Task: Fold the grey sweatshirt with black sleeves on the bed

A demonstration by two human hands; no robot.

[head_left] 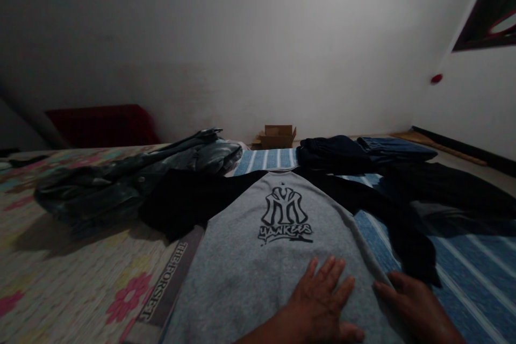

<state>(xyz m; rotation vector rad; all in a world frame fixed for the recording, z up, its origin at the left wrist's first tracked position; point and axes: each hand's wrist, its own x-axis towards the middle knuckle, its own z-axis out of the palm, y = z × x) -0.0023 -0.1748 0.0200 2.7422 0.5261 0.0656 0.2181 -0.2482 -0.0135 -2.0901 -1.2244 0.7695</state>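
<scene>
**On the bed, two hands at a grey shirt**

Near the bottom edge of the head view, the left hand [322, 303] lies flat, palm down, on the lower part of a grey cotton shirt with black sleeves and a black "Yankees" print [258, 274]. Its fingers are spread apart and clamp nothing. The right hand [417, 306] sits just beside it at the shirt's right edge, fingertips touching the cloth; whether it pinches the hem cannot be told.

The shirt is spread front up, partly on a blue cloth with white stripes [475, 279] and partly on a pale bedsheet with pink flowers [60, 279]. A grey strip with white lettering [169, 285] shows under its left side. Beyond the left sleeve lies a crumpled dark shiny jacket [133, 177]. Past the collar are a folded navy garment [334, 153] and folded blue jeans [395, 149]. A small open cardboard box [277, 136] stands against the white wall.
</scene>
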